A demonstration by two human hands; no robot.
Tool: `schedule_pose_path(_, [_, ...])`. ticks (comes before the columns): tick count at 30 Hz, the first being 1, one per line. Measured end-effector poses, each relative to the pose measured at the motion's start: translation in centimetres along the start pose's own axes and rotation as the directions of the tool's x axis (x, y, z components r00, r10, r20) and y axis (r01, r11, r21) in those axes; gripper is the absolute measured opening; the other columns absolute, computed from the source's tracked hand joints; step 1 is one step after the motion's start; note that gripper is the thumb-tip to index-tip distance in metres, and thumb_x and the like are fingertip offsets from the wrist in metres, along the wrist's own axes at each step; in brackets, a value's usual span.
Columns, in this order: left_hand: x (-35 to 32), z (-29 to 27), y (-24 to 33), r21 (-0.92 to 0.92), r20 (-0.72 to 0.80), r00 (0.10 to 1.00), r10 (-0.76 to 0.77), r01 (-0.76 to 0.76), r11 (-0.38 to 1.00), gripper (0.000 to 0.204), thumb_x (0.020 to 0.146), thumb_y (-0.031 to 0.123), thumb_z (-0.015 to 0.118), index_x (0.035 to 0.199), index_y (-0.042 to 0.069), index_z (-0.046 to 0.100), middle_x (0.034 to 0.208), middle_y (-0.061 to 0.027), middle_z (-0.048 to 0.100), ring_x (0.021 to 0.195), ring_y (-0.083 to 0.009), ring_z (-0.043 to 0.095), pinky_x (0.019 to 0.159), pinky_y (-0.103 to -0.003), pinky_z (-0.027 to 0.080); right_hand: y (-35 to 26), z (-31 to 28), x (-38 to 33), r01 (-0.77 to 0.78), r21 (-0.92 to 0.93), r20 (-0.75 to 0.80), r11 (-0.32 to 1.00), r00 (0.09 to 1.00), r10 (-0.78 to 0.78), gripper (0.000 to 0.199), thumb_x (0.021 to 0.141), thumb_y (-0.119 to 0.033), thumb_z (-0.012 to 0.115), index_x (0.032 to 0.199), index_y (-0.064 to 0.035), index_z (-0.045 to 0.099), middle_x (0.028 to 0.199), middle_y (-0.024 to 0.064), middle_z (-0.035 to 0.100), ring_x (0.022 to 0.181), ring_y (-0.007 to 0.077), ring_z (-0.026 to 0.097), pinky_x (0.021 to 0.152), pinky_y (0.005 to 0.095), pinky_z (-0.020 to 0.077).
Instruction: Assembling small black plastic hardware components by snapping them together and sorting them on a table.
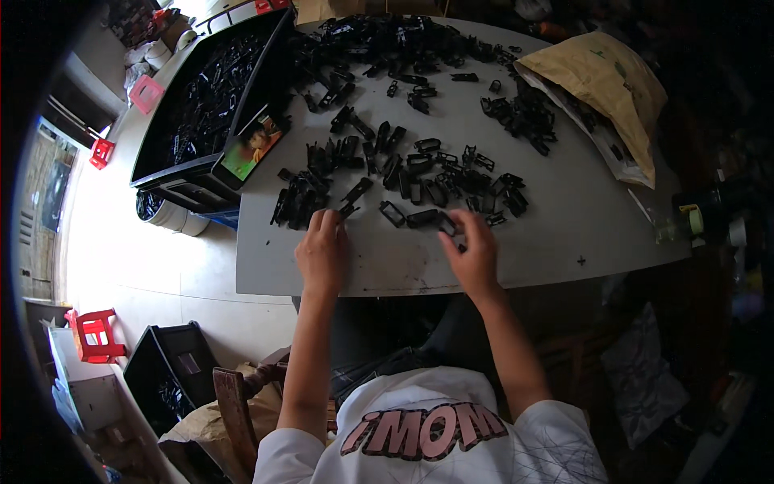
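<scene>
Many small black plastic frame-shaped parts (435,192) lie in loose clusters on the pale grey table (532,250). Close to the near edge, my right hand (474,254) pinches one black plastic part (447,225) between thumb and fingers. My left hand (319,252) rests at the near side of the left cluster (302,194), its fingers curled down by a black part (347,210). Whatever is under those fingertips is hidden. Between the hands, an open rectangular part (392,214) lies beside a darker, solid-looking one (422,219).
A large black crate (189,171) full of similar parts stands left of the table, with a phone (251,151) leaning on its corner. At the right lies an open brown paper sack (609,85). Red stools (98,336) and another black crate (173,347) are on the floor.
</scene>
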State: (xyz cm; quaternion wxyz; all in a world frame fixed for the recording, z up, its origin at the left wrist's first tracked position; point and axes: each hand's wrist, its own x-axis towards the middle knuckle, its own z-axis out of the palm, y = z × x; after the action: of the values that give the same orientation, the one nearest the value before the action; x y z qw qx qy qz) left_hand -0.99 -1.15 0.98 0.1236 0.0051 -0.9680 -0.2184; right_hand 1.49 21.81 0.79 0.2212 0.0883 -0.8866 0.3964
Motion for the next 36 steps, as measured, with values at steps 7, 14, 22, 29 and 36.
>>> schedule_pose_path(7, [-2.0, 0.3, 1.1, -0.578, -0.094, 0.995, -0.012, -0.045, 0.815, 0.016, 0.086, 0.002, 0.055, 0.102, 0.005, 0.054, 0.083, -0.0111, 0.062, 0.069, -0.0242, 0.063, 0.062, -0.031, 0.048, 1.0, -3.5, -4.2, -0.153, -0.201, 0.006, 0.968, 0.987, 0.158, 0.031, 0.079, -0.011, 0.069, 0.108, -0.0043, 0.059, 0.102, 0.0095, 0.057, 0.088, 0.0279, 0.061, 0.071, 0.0378, 0.0507])
schedule_pose_path(14, [-3.3, 0.7, 1.8, -0.734, 0.205, 0.978, -0.024, 0.17, 0.657, 0.012, 0.091, 0.007, 0.054, 0.101, 0.002, 0.058, 0.083, -0.0042, 0.063, 0.076, -0.0076, 0.057, 0.069, -0.023, 0.046, -0.7, -3.2, -3.8, -0.179, -0.262, 0.048, 0.948, 0.979, 0.198, 0.027, 0.076, -0.007, 0.068, 0.101, -0.0011, 0.059, 0.098, 0.0124, 0.057, 0.087, 0.032, 0.059, 0.073, 0.0372, 0.0493])
schedule_pose_path(22, [-4.2, 0.7, 3.2, -0.722, 0.425, 0.874, 0.235, 0.171, 0.67, 0.025, 0.083, 0.003, 0.061, 0.108, 0.003, 0.059, 0.098, -0.0114, 0.066, 0.09, -0.0169, 0.06, 0.081, -0.03, 0.047, -0.4, -2.2, -3.5, -0.186, -0.267, 0.126, 0.946, 0.966, 0.226, 0.029, 0.07, -0.005, 0.069, 0.097, -0.001, 0.059, 0.094, 0.0132, 0.057, 0.086, 0.0333, 0.059, 0.072, 0.0376, 0.0495])
schedule_pose_path(29, [-3.8, 0.8, 3.5, -0.731, 0.473, 0.814, 0.338, 0.148, 0.666, 0.027, 0.084, 0.003, 0.059, 0.112, 0.002, 0.058, 0.097, -0.0157, 0.066, 0.09, -0.024, 0.064, 0.08, -0.032, 0.048, -3.0, -1.9, -2.7, -0.022, -0.012, 0.298, 1.0, 0.954, 0.024, 0.031, 0.066, 0.0, 0.068, 0.096, -0.0004, 0.059, 0.094, 0.013, 0.055, 0.085, 0.0317, 0.058, 0.073, 0.0362, 0.0498])
schedule_pose_path(36, [-4.5, 1.0, 4.7, -0.739, 0.356, 0.842, 0.405, -0.011, 0.674, 0.033, 0.086, 0.003, 0.055, 0.119, 0.002, 0.052, 0.092, -0.0153, 0.063, 0.084, -0.0219, 0.062, 0.076, -0.031, 0.047, -3.7, -1.3, -3.3, 0.036, 0.006, 0.283, 0.999, 0.958, -0.036, 0.029, 0.07, -0.004, 0.071, 0.095, 0.0002, 0.058, 0.098, 0.0127, 0.054, 0.088, 0.0283, 0.058, 0.073, 0.0356, 0.0498])
